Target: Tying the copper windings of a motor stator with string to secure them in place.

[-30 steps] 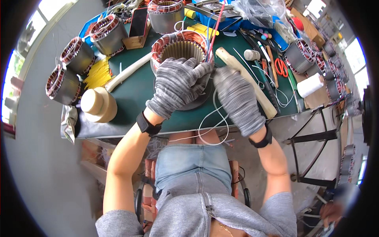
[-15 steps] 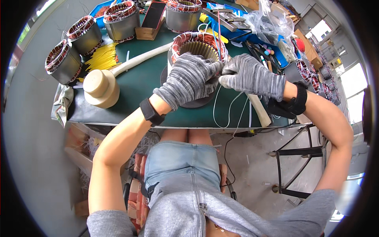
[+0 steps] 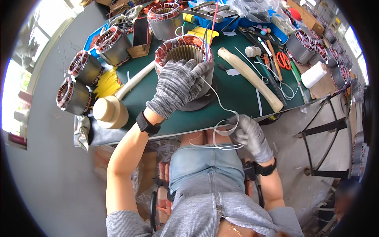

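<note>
My gloved left hand (image 3: 177, 83) lies with bent fingers over the near rim of the copper-wound stator (image 3: 185, 53), which stands back from the worktop's near edge, midway along the worktop (image 3: 136, 100). From beside those fingers a white cord (image 3: 225, 133) runs over that edge, looping above my lap. My blurred right hand (image 3: 252, 138) is beside the loops, fingers curled; I cannot tell whether either hand grips. A mallet (image 3: 110, 112) lies toward the near left corner.

The left glove (image 3: 175, 85) and right glove (image 3: 252, 138) are streaked grey and white, the cord (image 3: 215, 94) white, the windings (image 3: 188, 40) copper-red, the tabletop (image 3: 140, 103) dark green.
</note>
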Available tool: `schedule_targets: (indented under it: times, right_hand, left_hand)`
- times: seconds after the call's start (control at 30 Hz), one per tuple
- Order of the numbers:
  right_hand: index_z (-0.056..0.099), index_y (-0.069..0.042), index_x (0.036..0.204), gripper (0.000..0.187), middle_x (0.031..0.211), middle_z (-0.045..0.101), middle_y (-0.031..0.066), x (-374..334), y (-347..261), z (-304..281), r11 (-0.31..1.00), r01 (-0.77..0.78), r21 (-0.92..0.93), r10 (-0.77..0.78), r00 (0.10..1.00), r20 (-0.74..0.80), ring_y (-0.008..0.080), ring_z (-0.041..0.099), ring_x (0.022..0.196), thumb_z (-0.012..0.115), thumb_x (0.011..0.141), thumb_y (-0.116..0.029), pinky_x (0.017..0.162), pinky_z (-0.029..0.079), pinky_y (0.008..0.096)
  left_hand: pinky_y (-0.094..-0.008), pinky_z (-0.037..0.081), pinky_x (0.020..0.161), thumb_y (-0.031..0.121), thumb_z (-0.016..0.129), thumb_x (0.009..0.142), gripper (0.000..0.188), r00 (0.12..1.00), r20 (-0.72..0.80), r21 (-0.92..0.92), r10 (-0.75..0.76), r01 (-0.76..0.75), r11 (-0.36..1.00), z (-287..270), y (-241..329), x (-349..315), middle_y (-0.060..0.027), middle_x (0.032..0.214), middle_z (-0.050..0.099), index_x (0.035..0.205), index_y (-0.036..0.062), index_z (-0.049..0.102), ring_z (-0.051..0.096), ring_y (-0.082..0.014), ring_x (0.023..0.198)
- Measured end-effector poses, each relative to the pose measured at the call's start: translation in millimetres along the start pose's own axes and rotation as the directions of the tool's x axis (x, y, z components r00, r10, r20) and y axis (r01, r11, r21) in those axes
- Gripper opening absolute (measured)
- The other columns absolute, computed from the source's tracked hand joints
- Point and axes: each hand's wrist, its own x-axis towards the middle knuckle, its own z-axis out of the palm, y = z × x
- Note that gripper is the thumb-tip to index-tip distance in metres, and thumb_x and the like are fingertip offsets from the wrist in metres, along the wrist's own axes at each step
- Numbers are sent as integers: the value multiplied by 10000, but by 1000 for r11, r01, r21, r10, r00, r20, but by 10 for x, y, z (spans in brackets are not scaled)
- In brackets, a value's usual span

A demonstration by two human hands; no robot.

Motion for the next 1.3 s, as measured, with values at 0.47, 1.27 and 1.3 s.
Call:
schedule_targets:
  times: [0.47, 1.27, 1.3]
  right_hand:
    - [570, -109, 906, 266, 797, 594, 68, 907, -497, 1104, -160, 437, -885, -962, 131, 238, 266, 598, 716, 618, 695, 46, 629, 493, 351]
    - [519, -43, 952, 117, 796, 509, 54, 949, -522, 853, 401, 716, -571, -881, 473, -25, 106, 494, 635, 431, 878, -18, 602, 443, 249]
    - [519, -43, 952, 117, 796, 509, 54, 956, -547, 905, 407, 720, -562, -876, 482, -16, 106, 494, 635, 431, 878, -18, 602, 443, 249]
  left_hand:
    - [-476, 281, 1037, 288, 681, 695, 583, 989, 14, 13, -150, 150, 989, 1, -224, -74, -181, 988, 634, 1211, 90, 496, 512, -338, 1125]
    - [-474, 200, 1080, 383, 692, 644, 356, 993, -1, 67, -116, 116, 991, -17, -129, 3, -72, 793, 637, 806, 73, 628, 565, -278, 983]
    - [-472, 253, 1049, 321, 695, 633, 330, 990, 40, 61, -138, 136, 989, -55, -145, -29, -107, 817, 618, 819, 60, 617, 563, -300, 959]
